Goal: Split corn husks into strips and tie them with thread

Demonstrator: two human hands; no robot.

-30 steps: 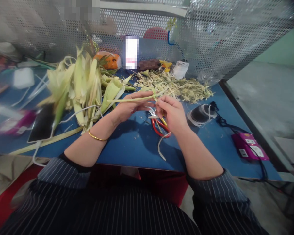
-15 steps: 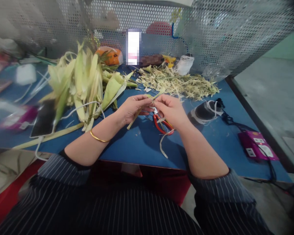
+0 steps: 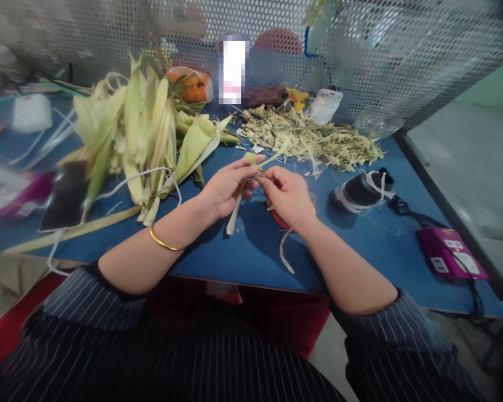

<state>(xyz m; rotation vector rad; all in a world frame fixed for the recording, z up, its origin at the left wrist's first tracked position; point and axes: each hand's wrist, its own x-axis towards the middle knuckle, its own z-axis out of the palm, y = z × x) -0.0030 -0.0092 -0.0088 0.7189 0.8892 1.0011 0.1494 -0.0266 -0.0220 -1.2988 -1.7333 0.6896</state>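
Both hands meet over the blue surface (image 3: 205,259), their fingers drawn in narrow: the left hand (image 3: 227,187) and the right hand (image 3: 291,195) pinch a pale husk strip (image 3: 233,215) between them, 1 end hanging below the left palm. Along the back stand an orange packet (image 3: 201,88) and a white bag (image 3: 326,106) — what either contains I cannot tell. Clear plastic (image 3: 379,124) lies crumpled beside the pile of shreds (image 3: 314,139); its contents are unreadable too. The right hand covers most of a red-handled tool (image 3: 280,219), and the fingertips' exact grip is hard to make out. Pixelation masks an upright bright panel (image 3: 235,67); at far left, a purple object (image 3: 42,187) blurs — cut off by the frame.
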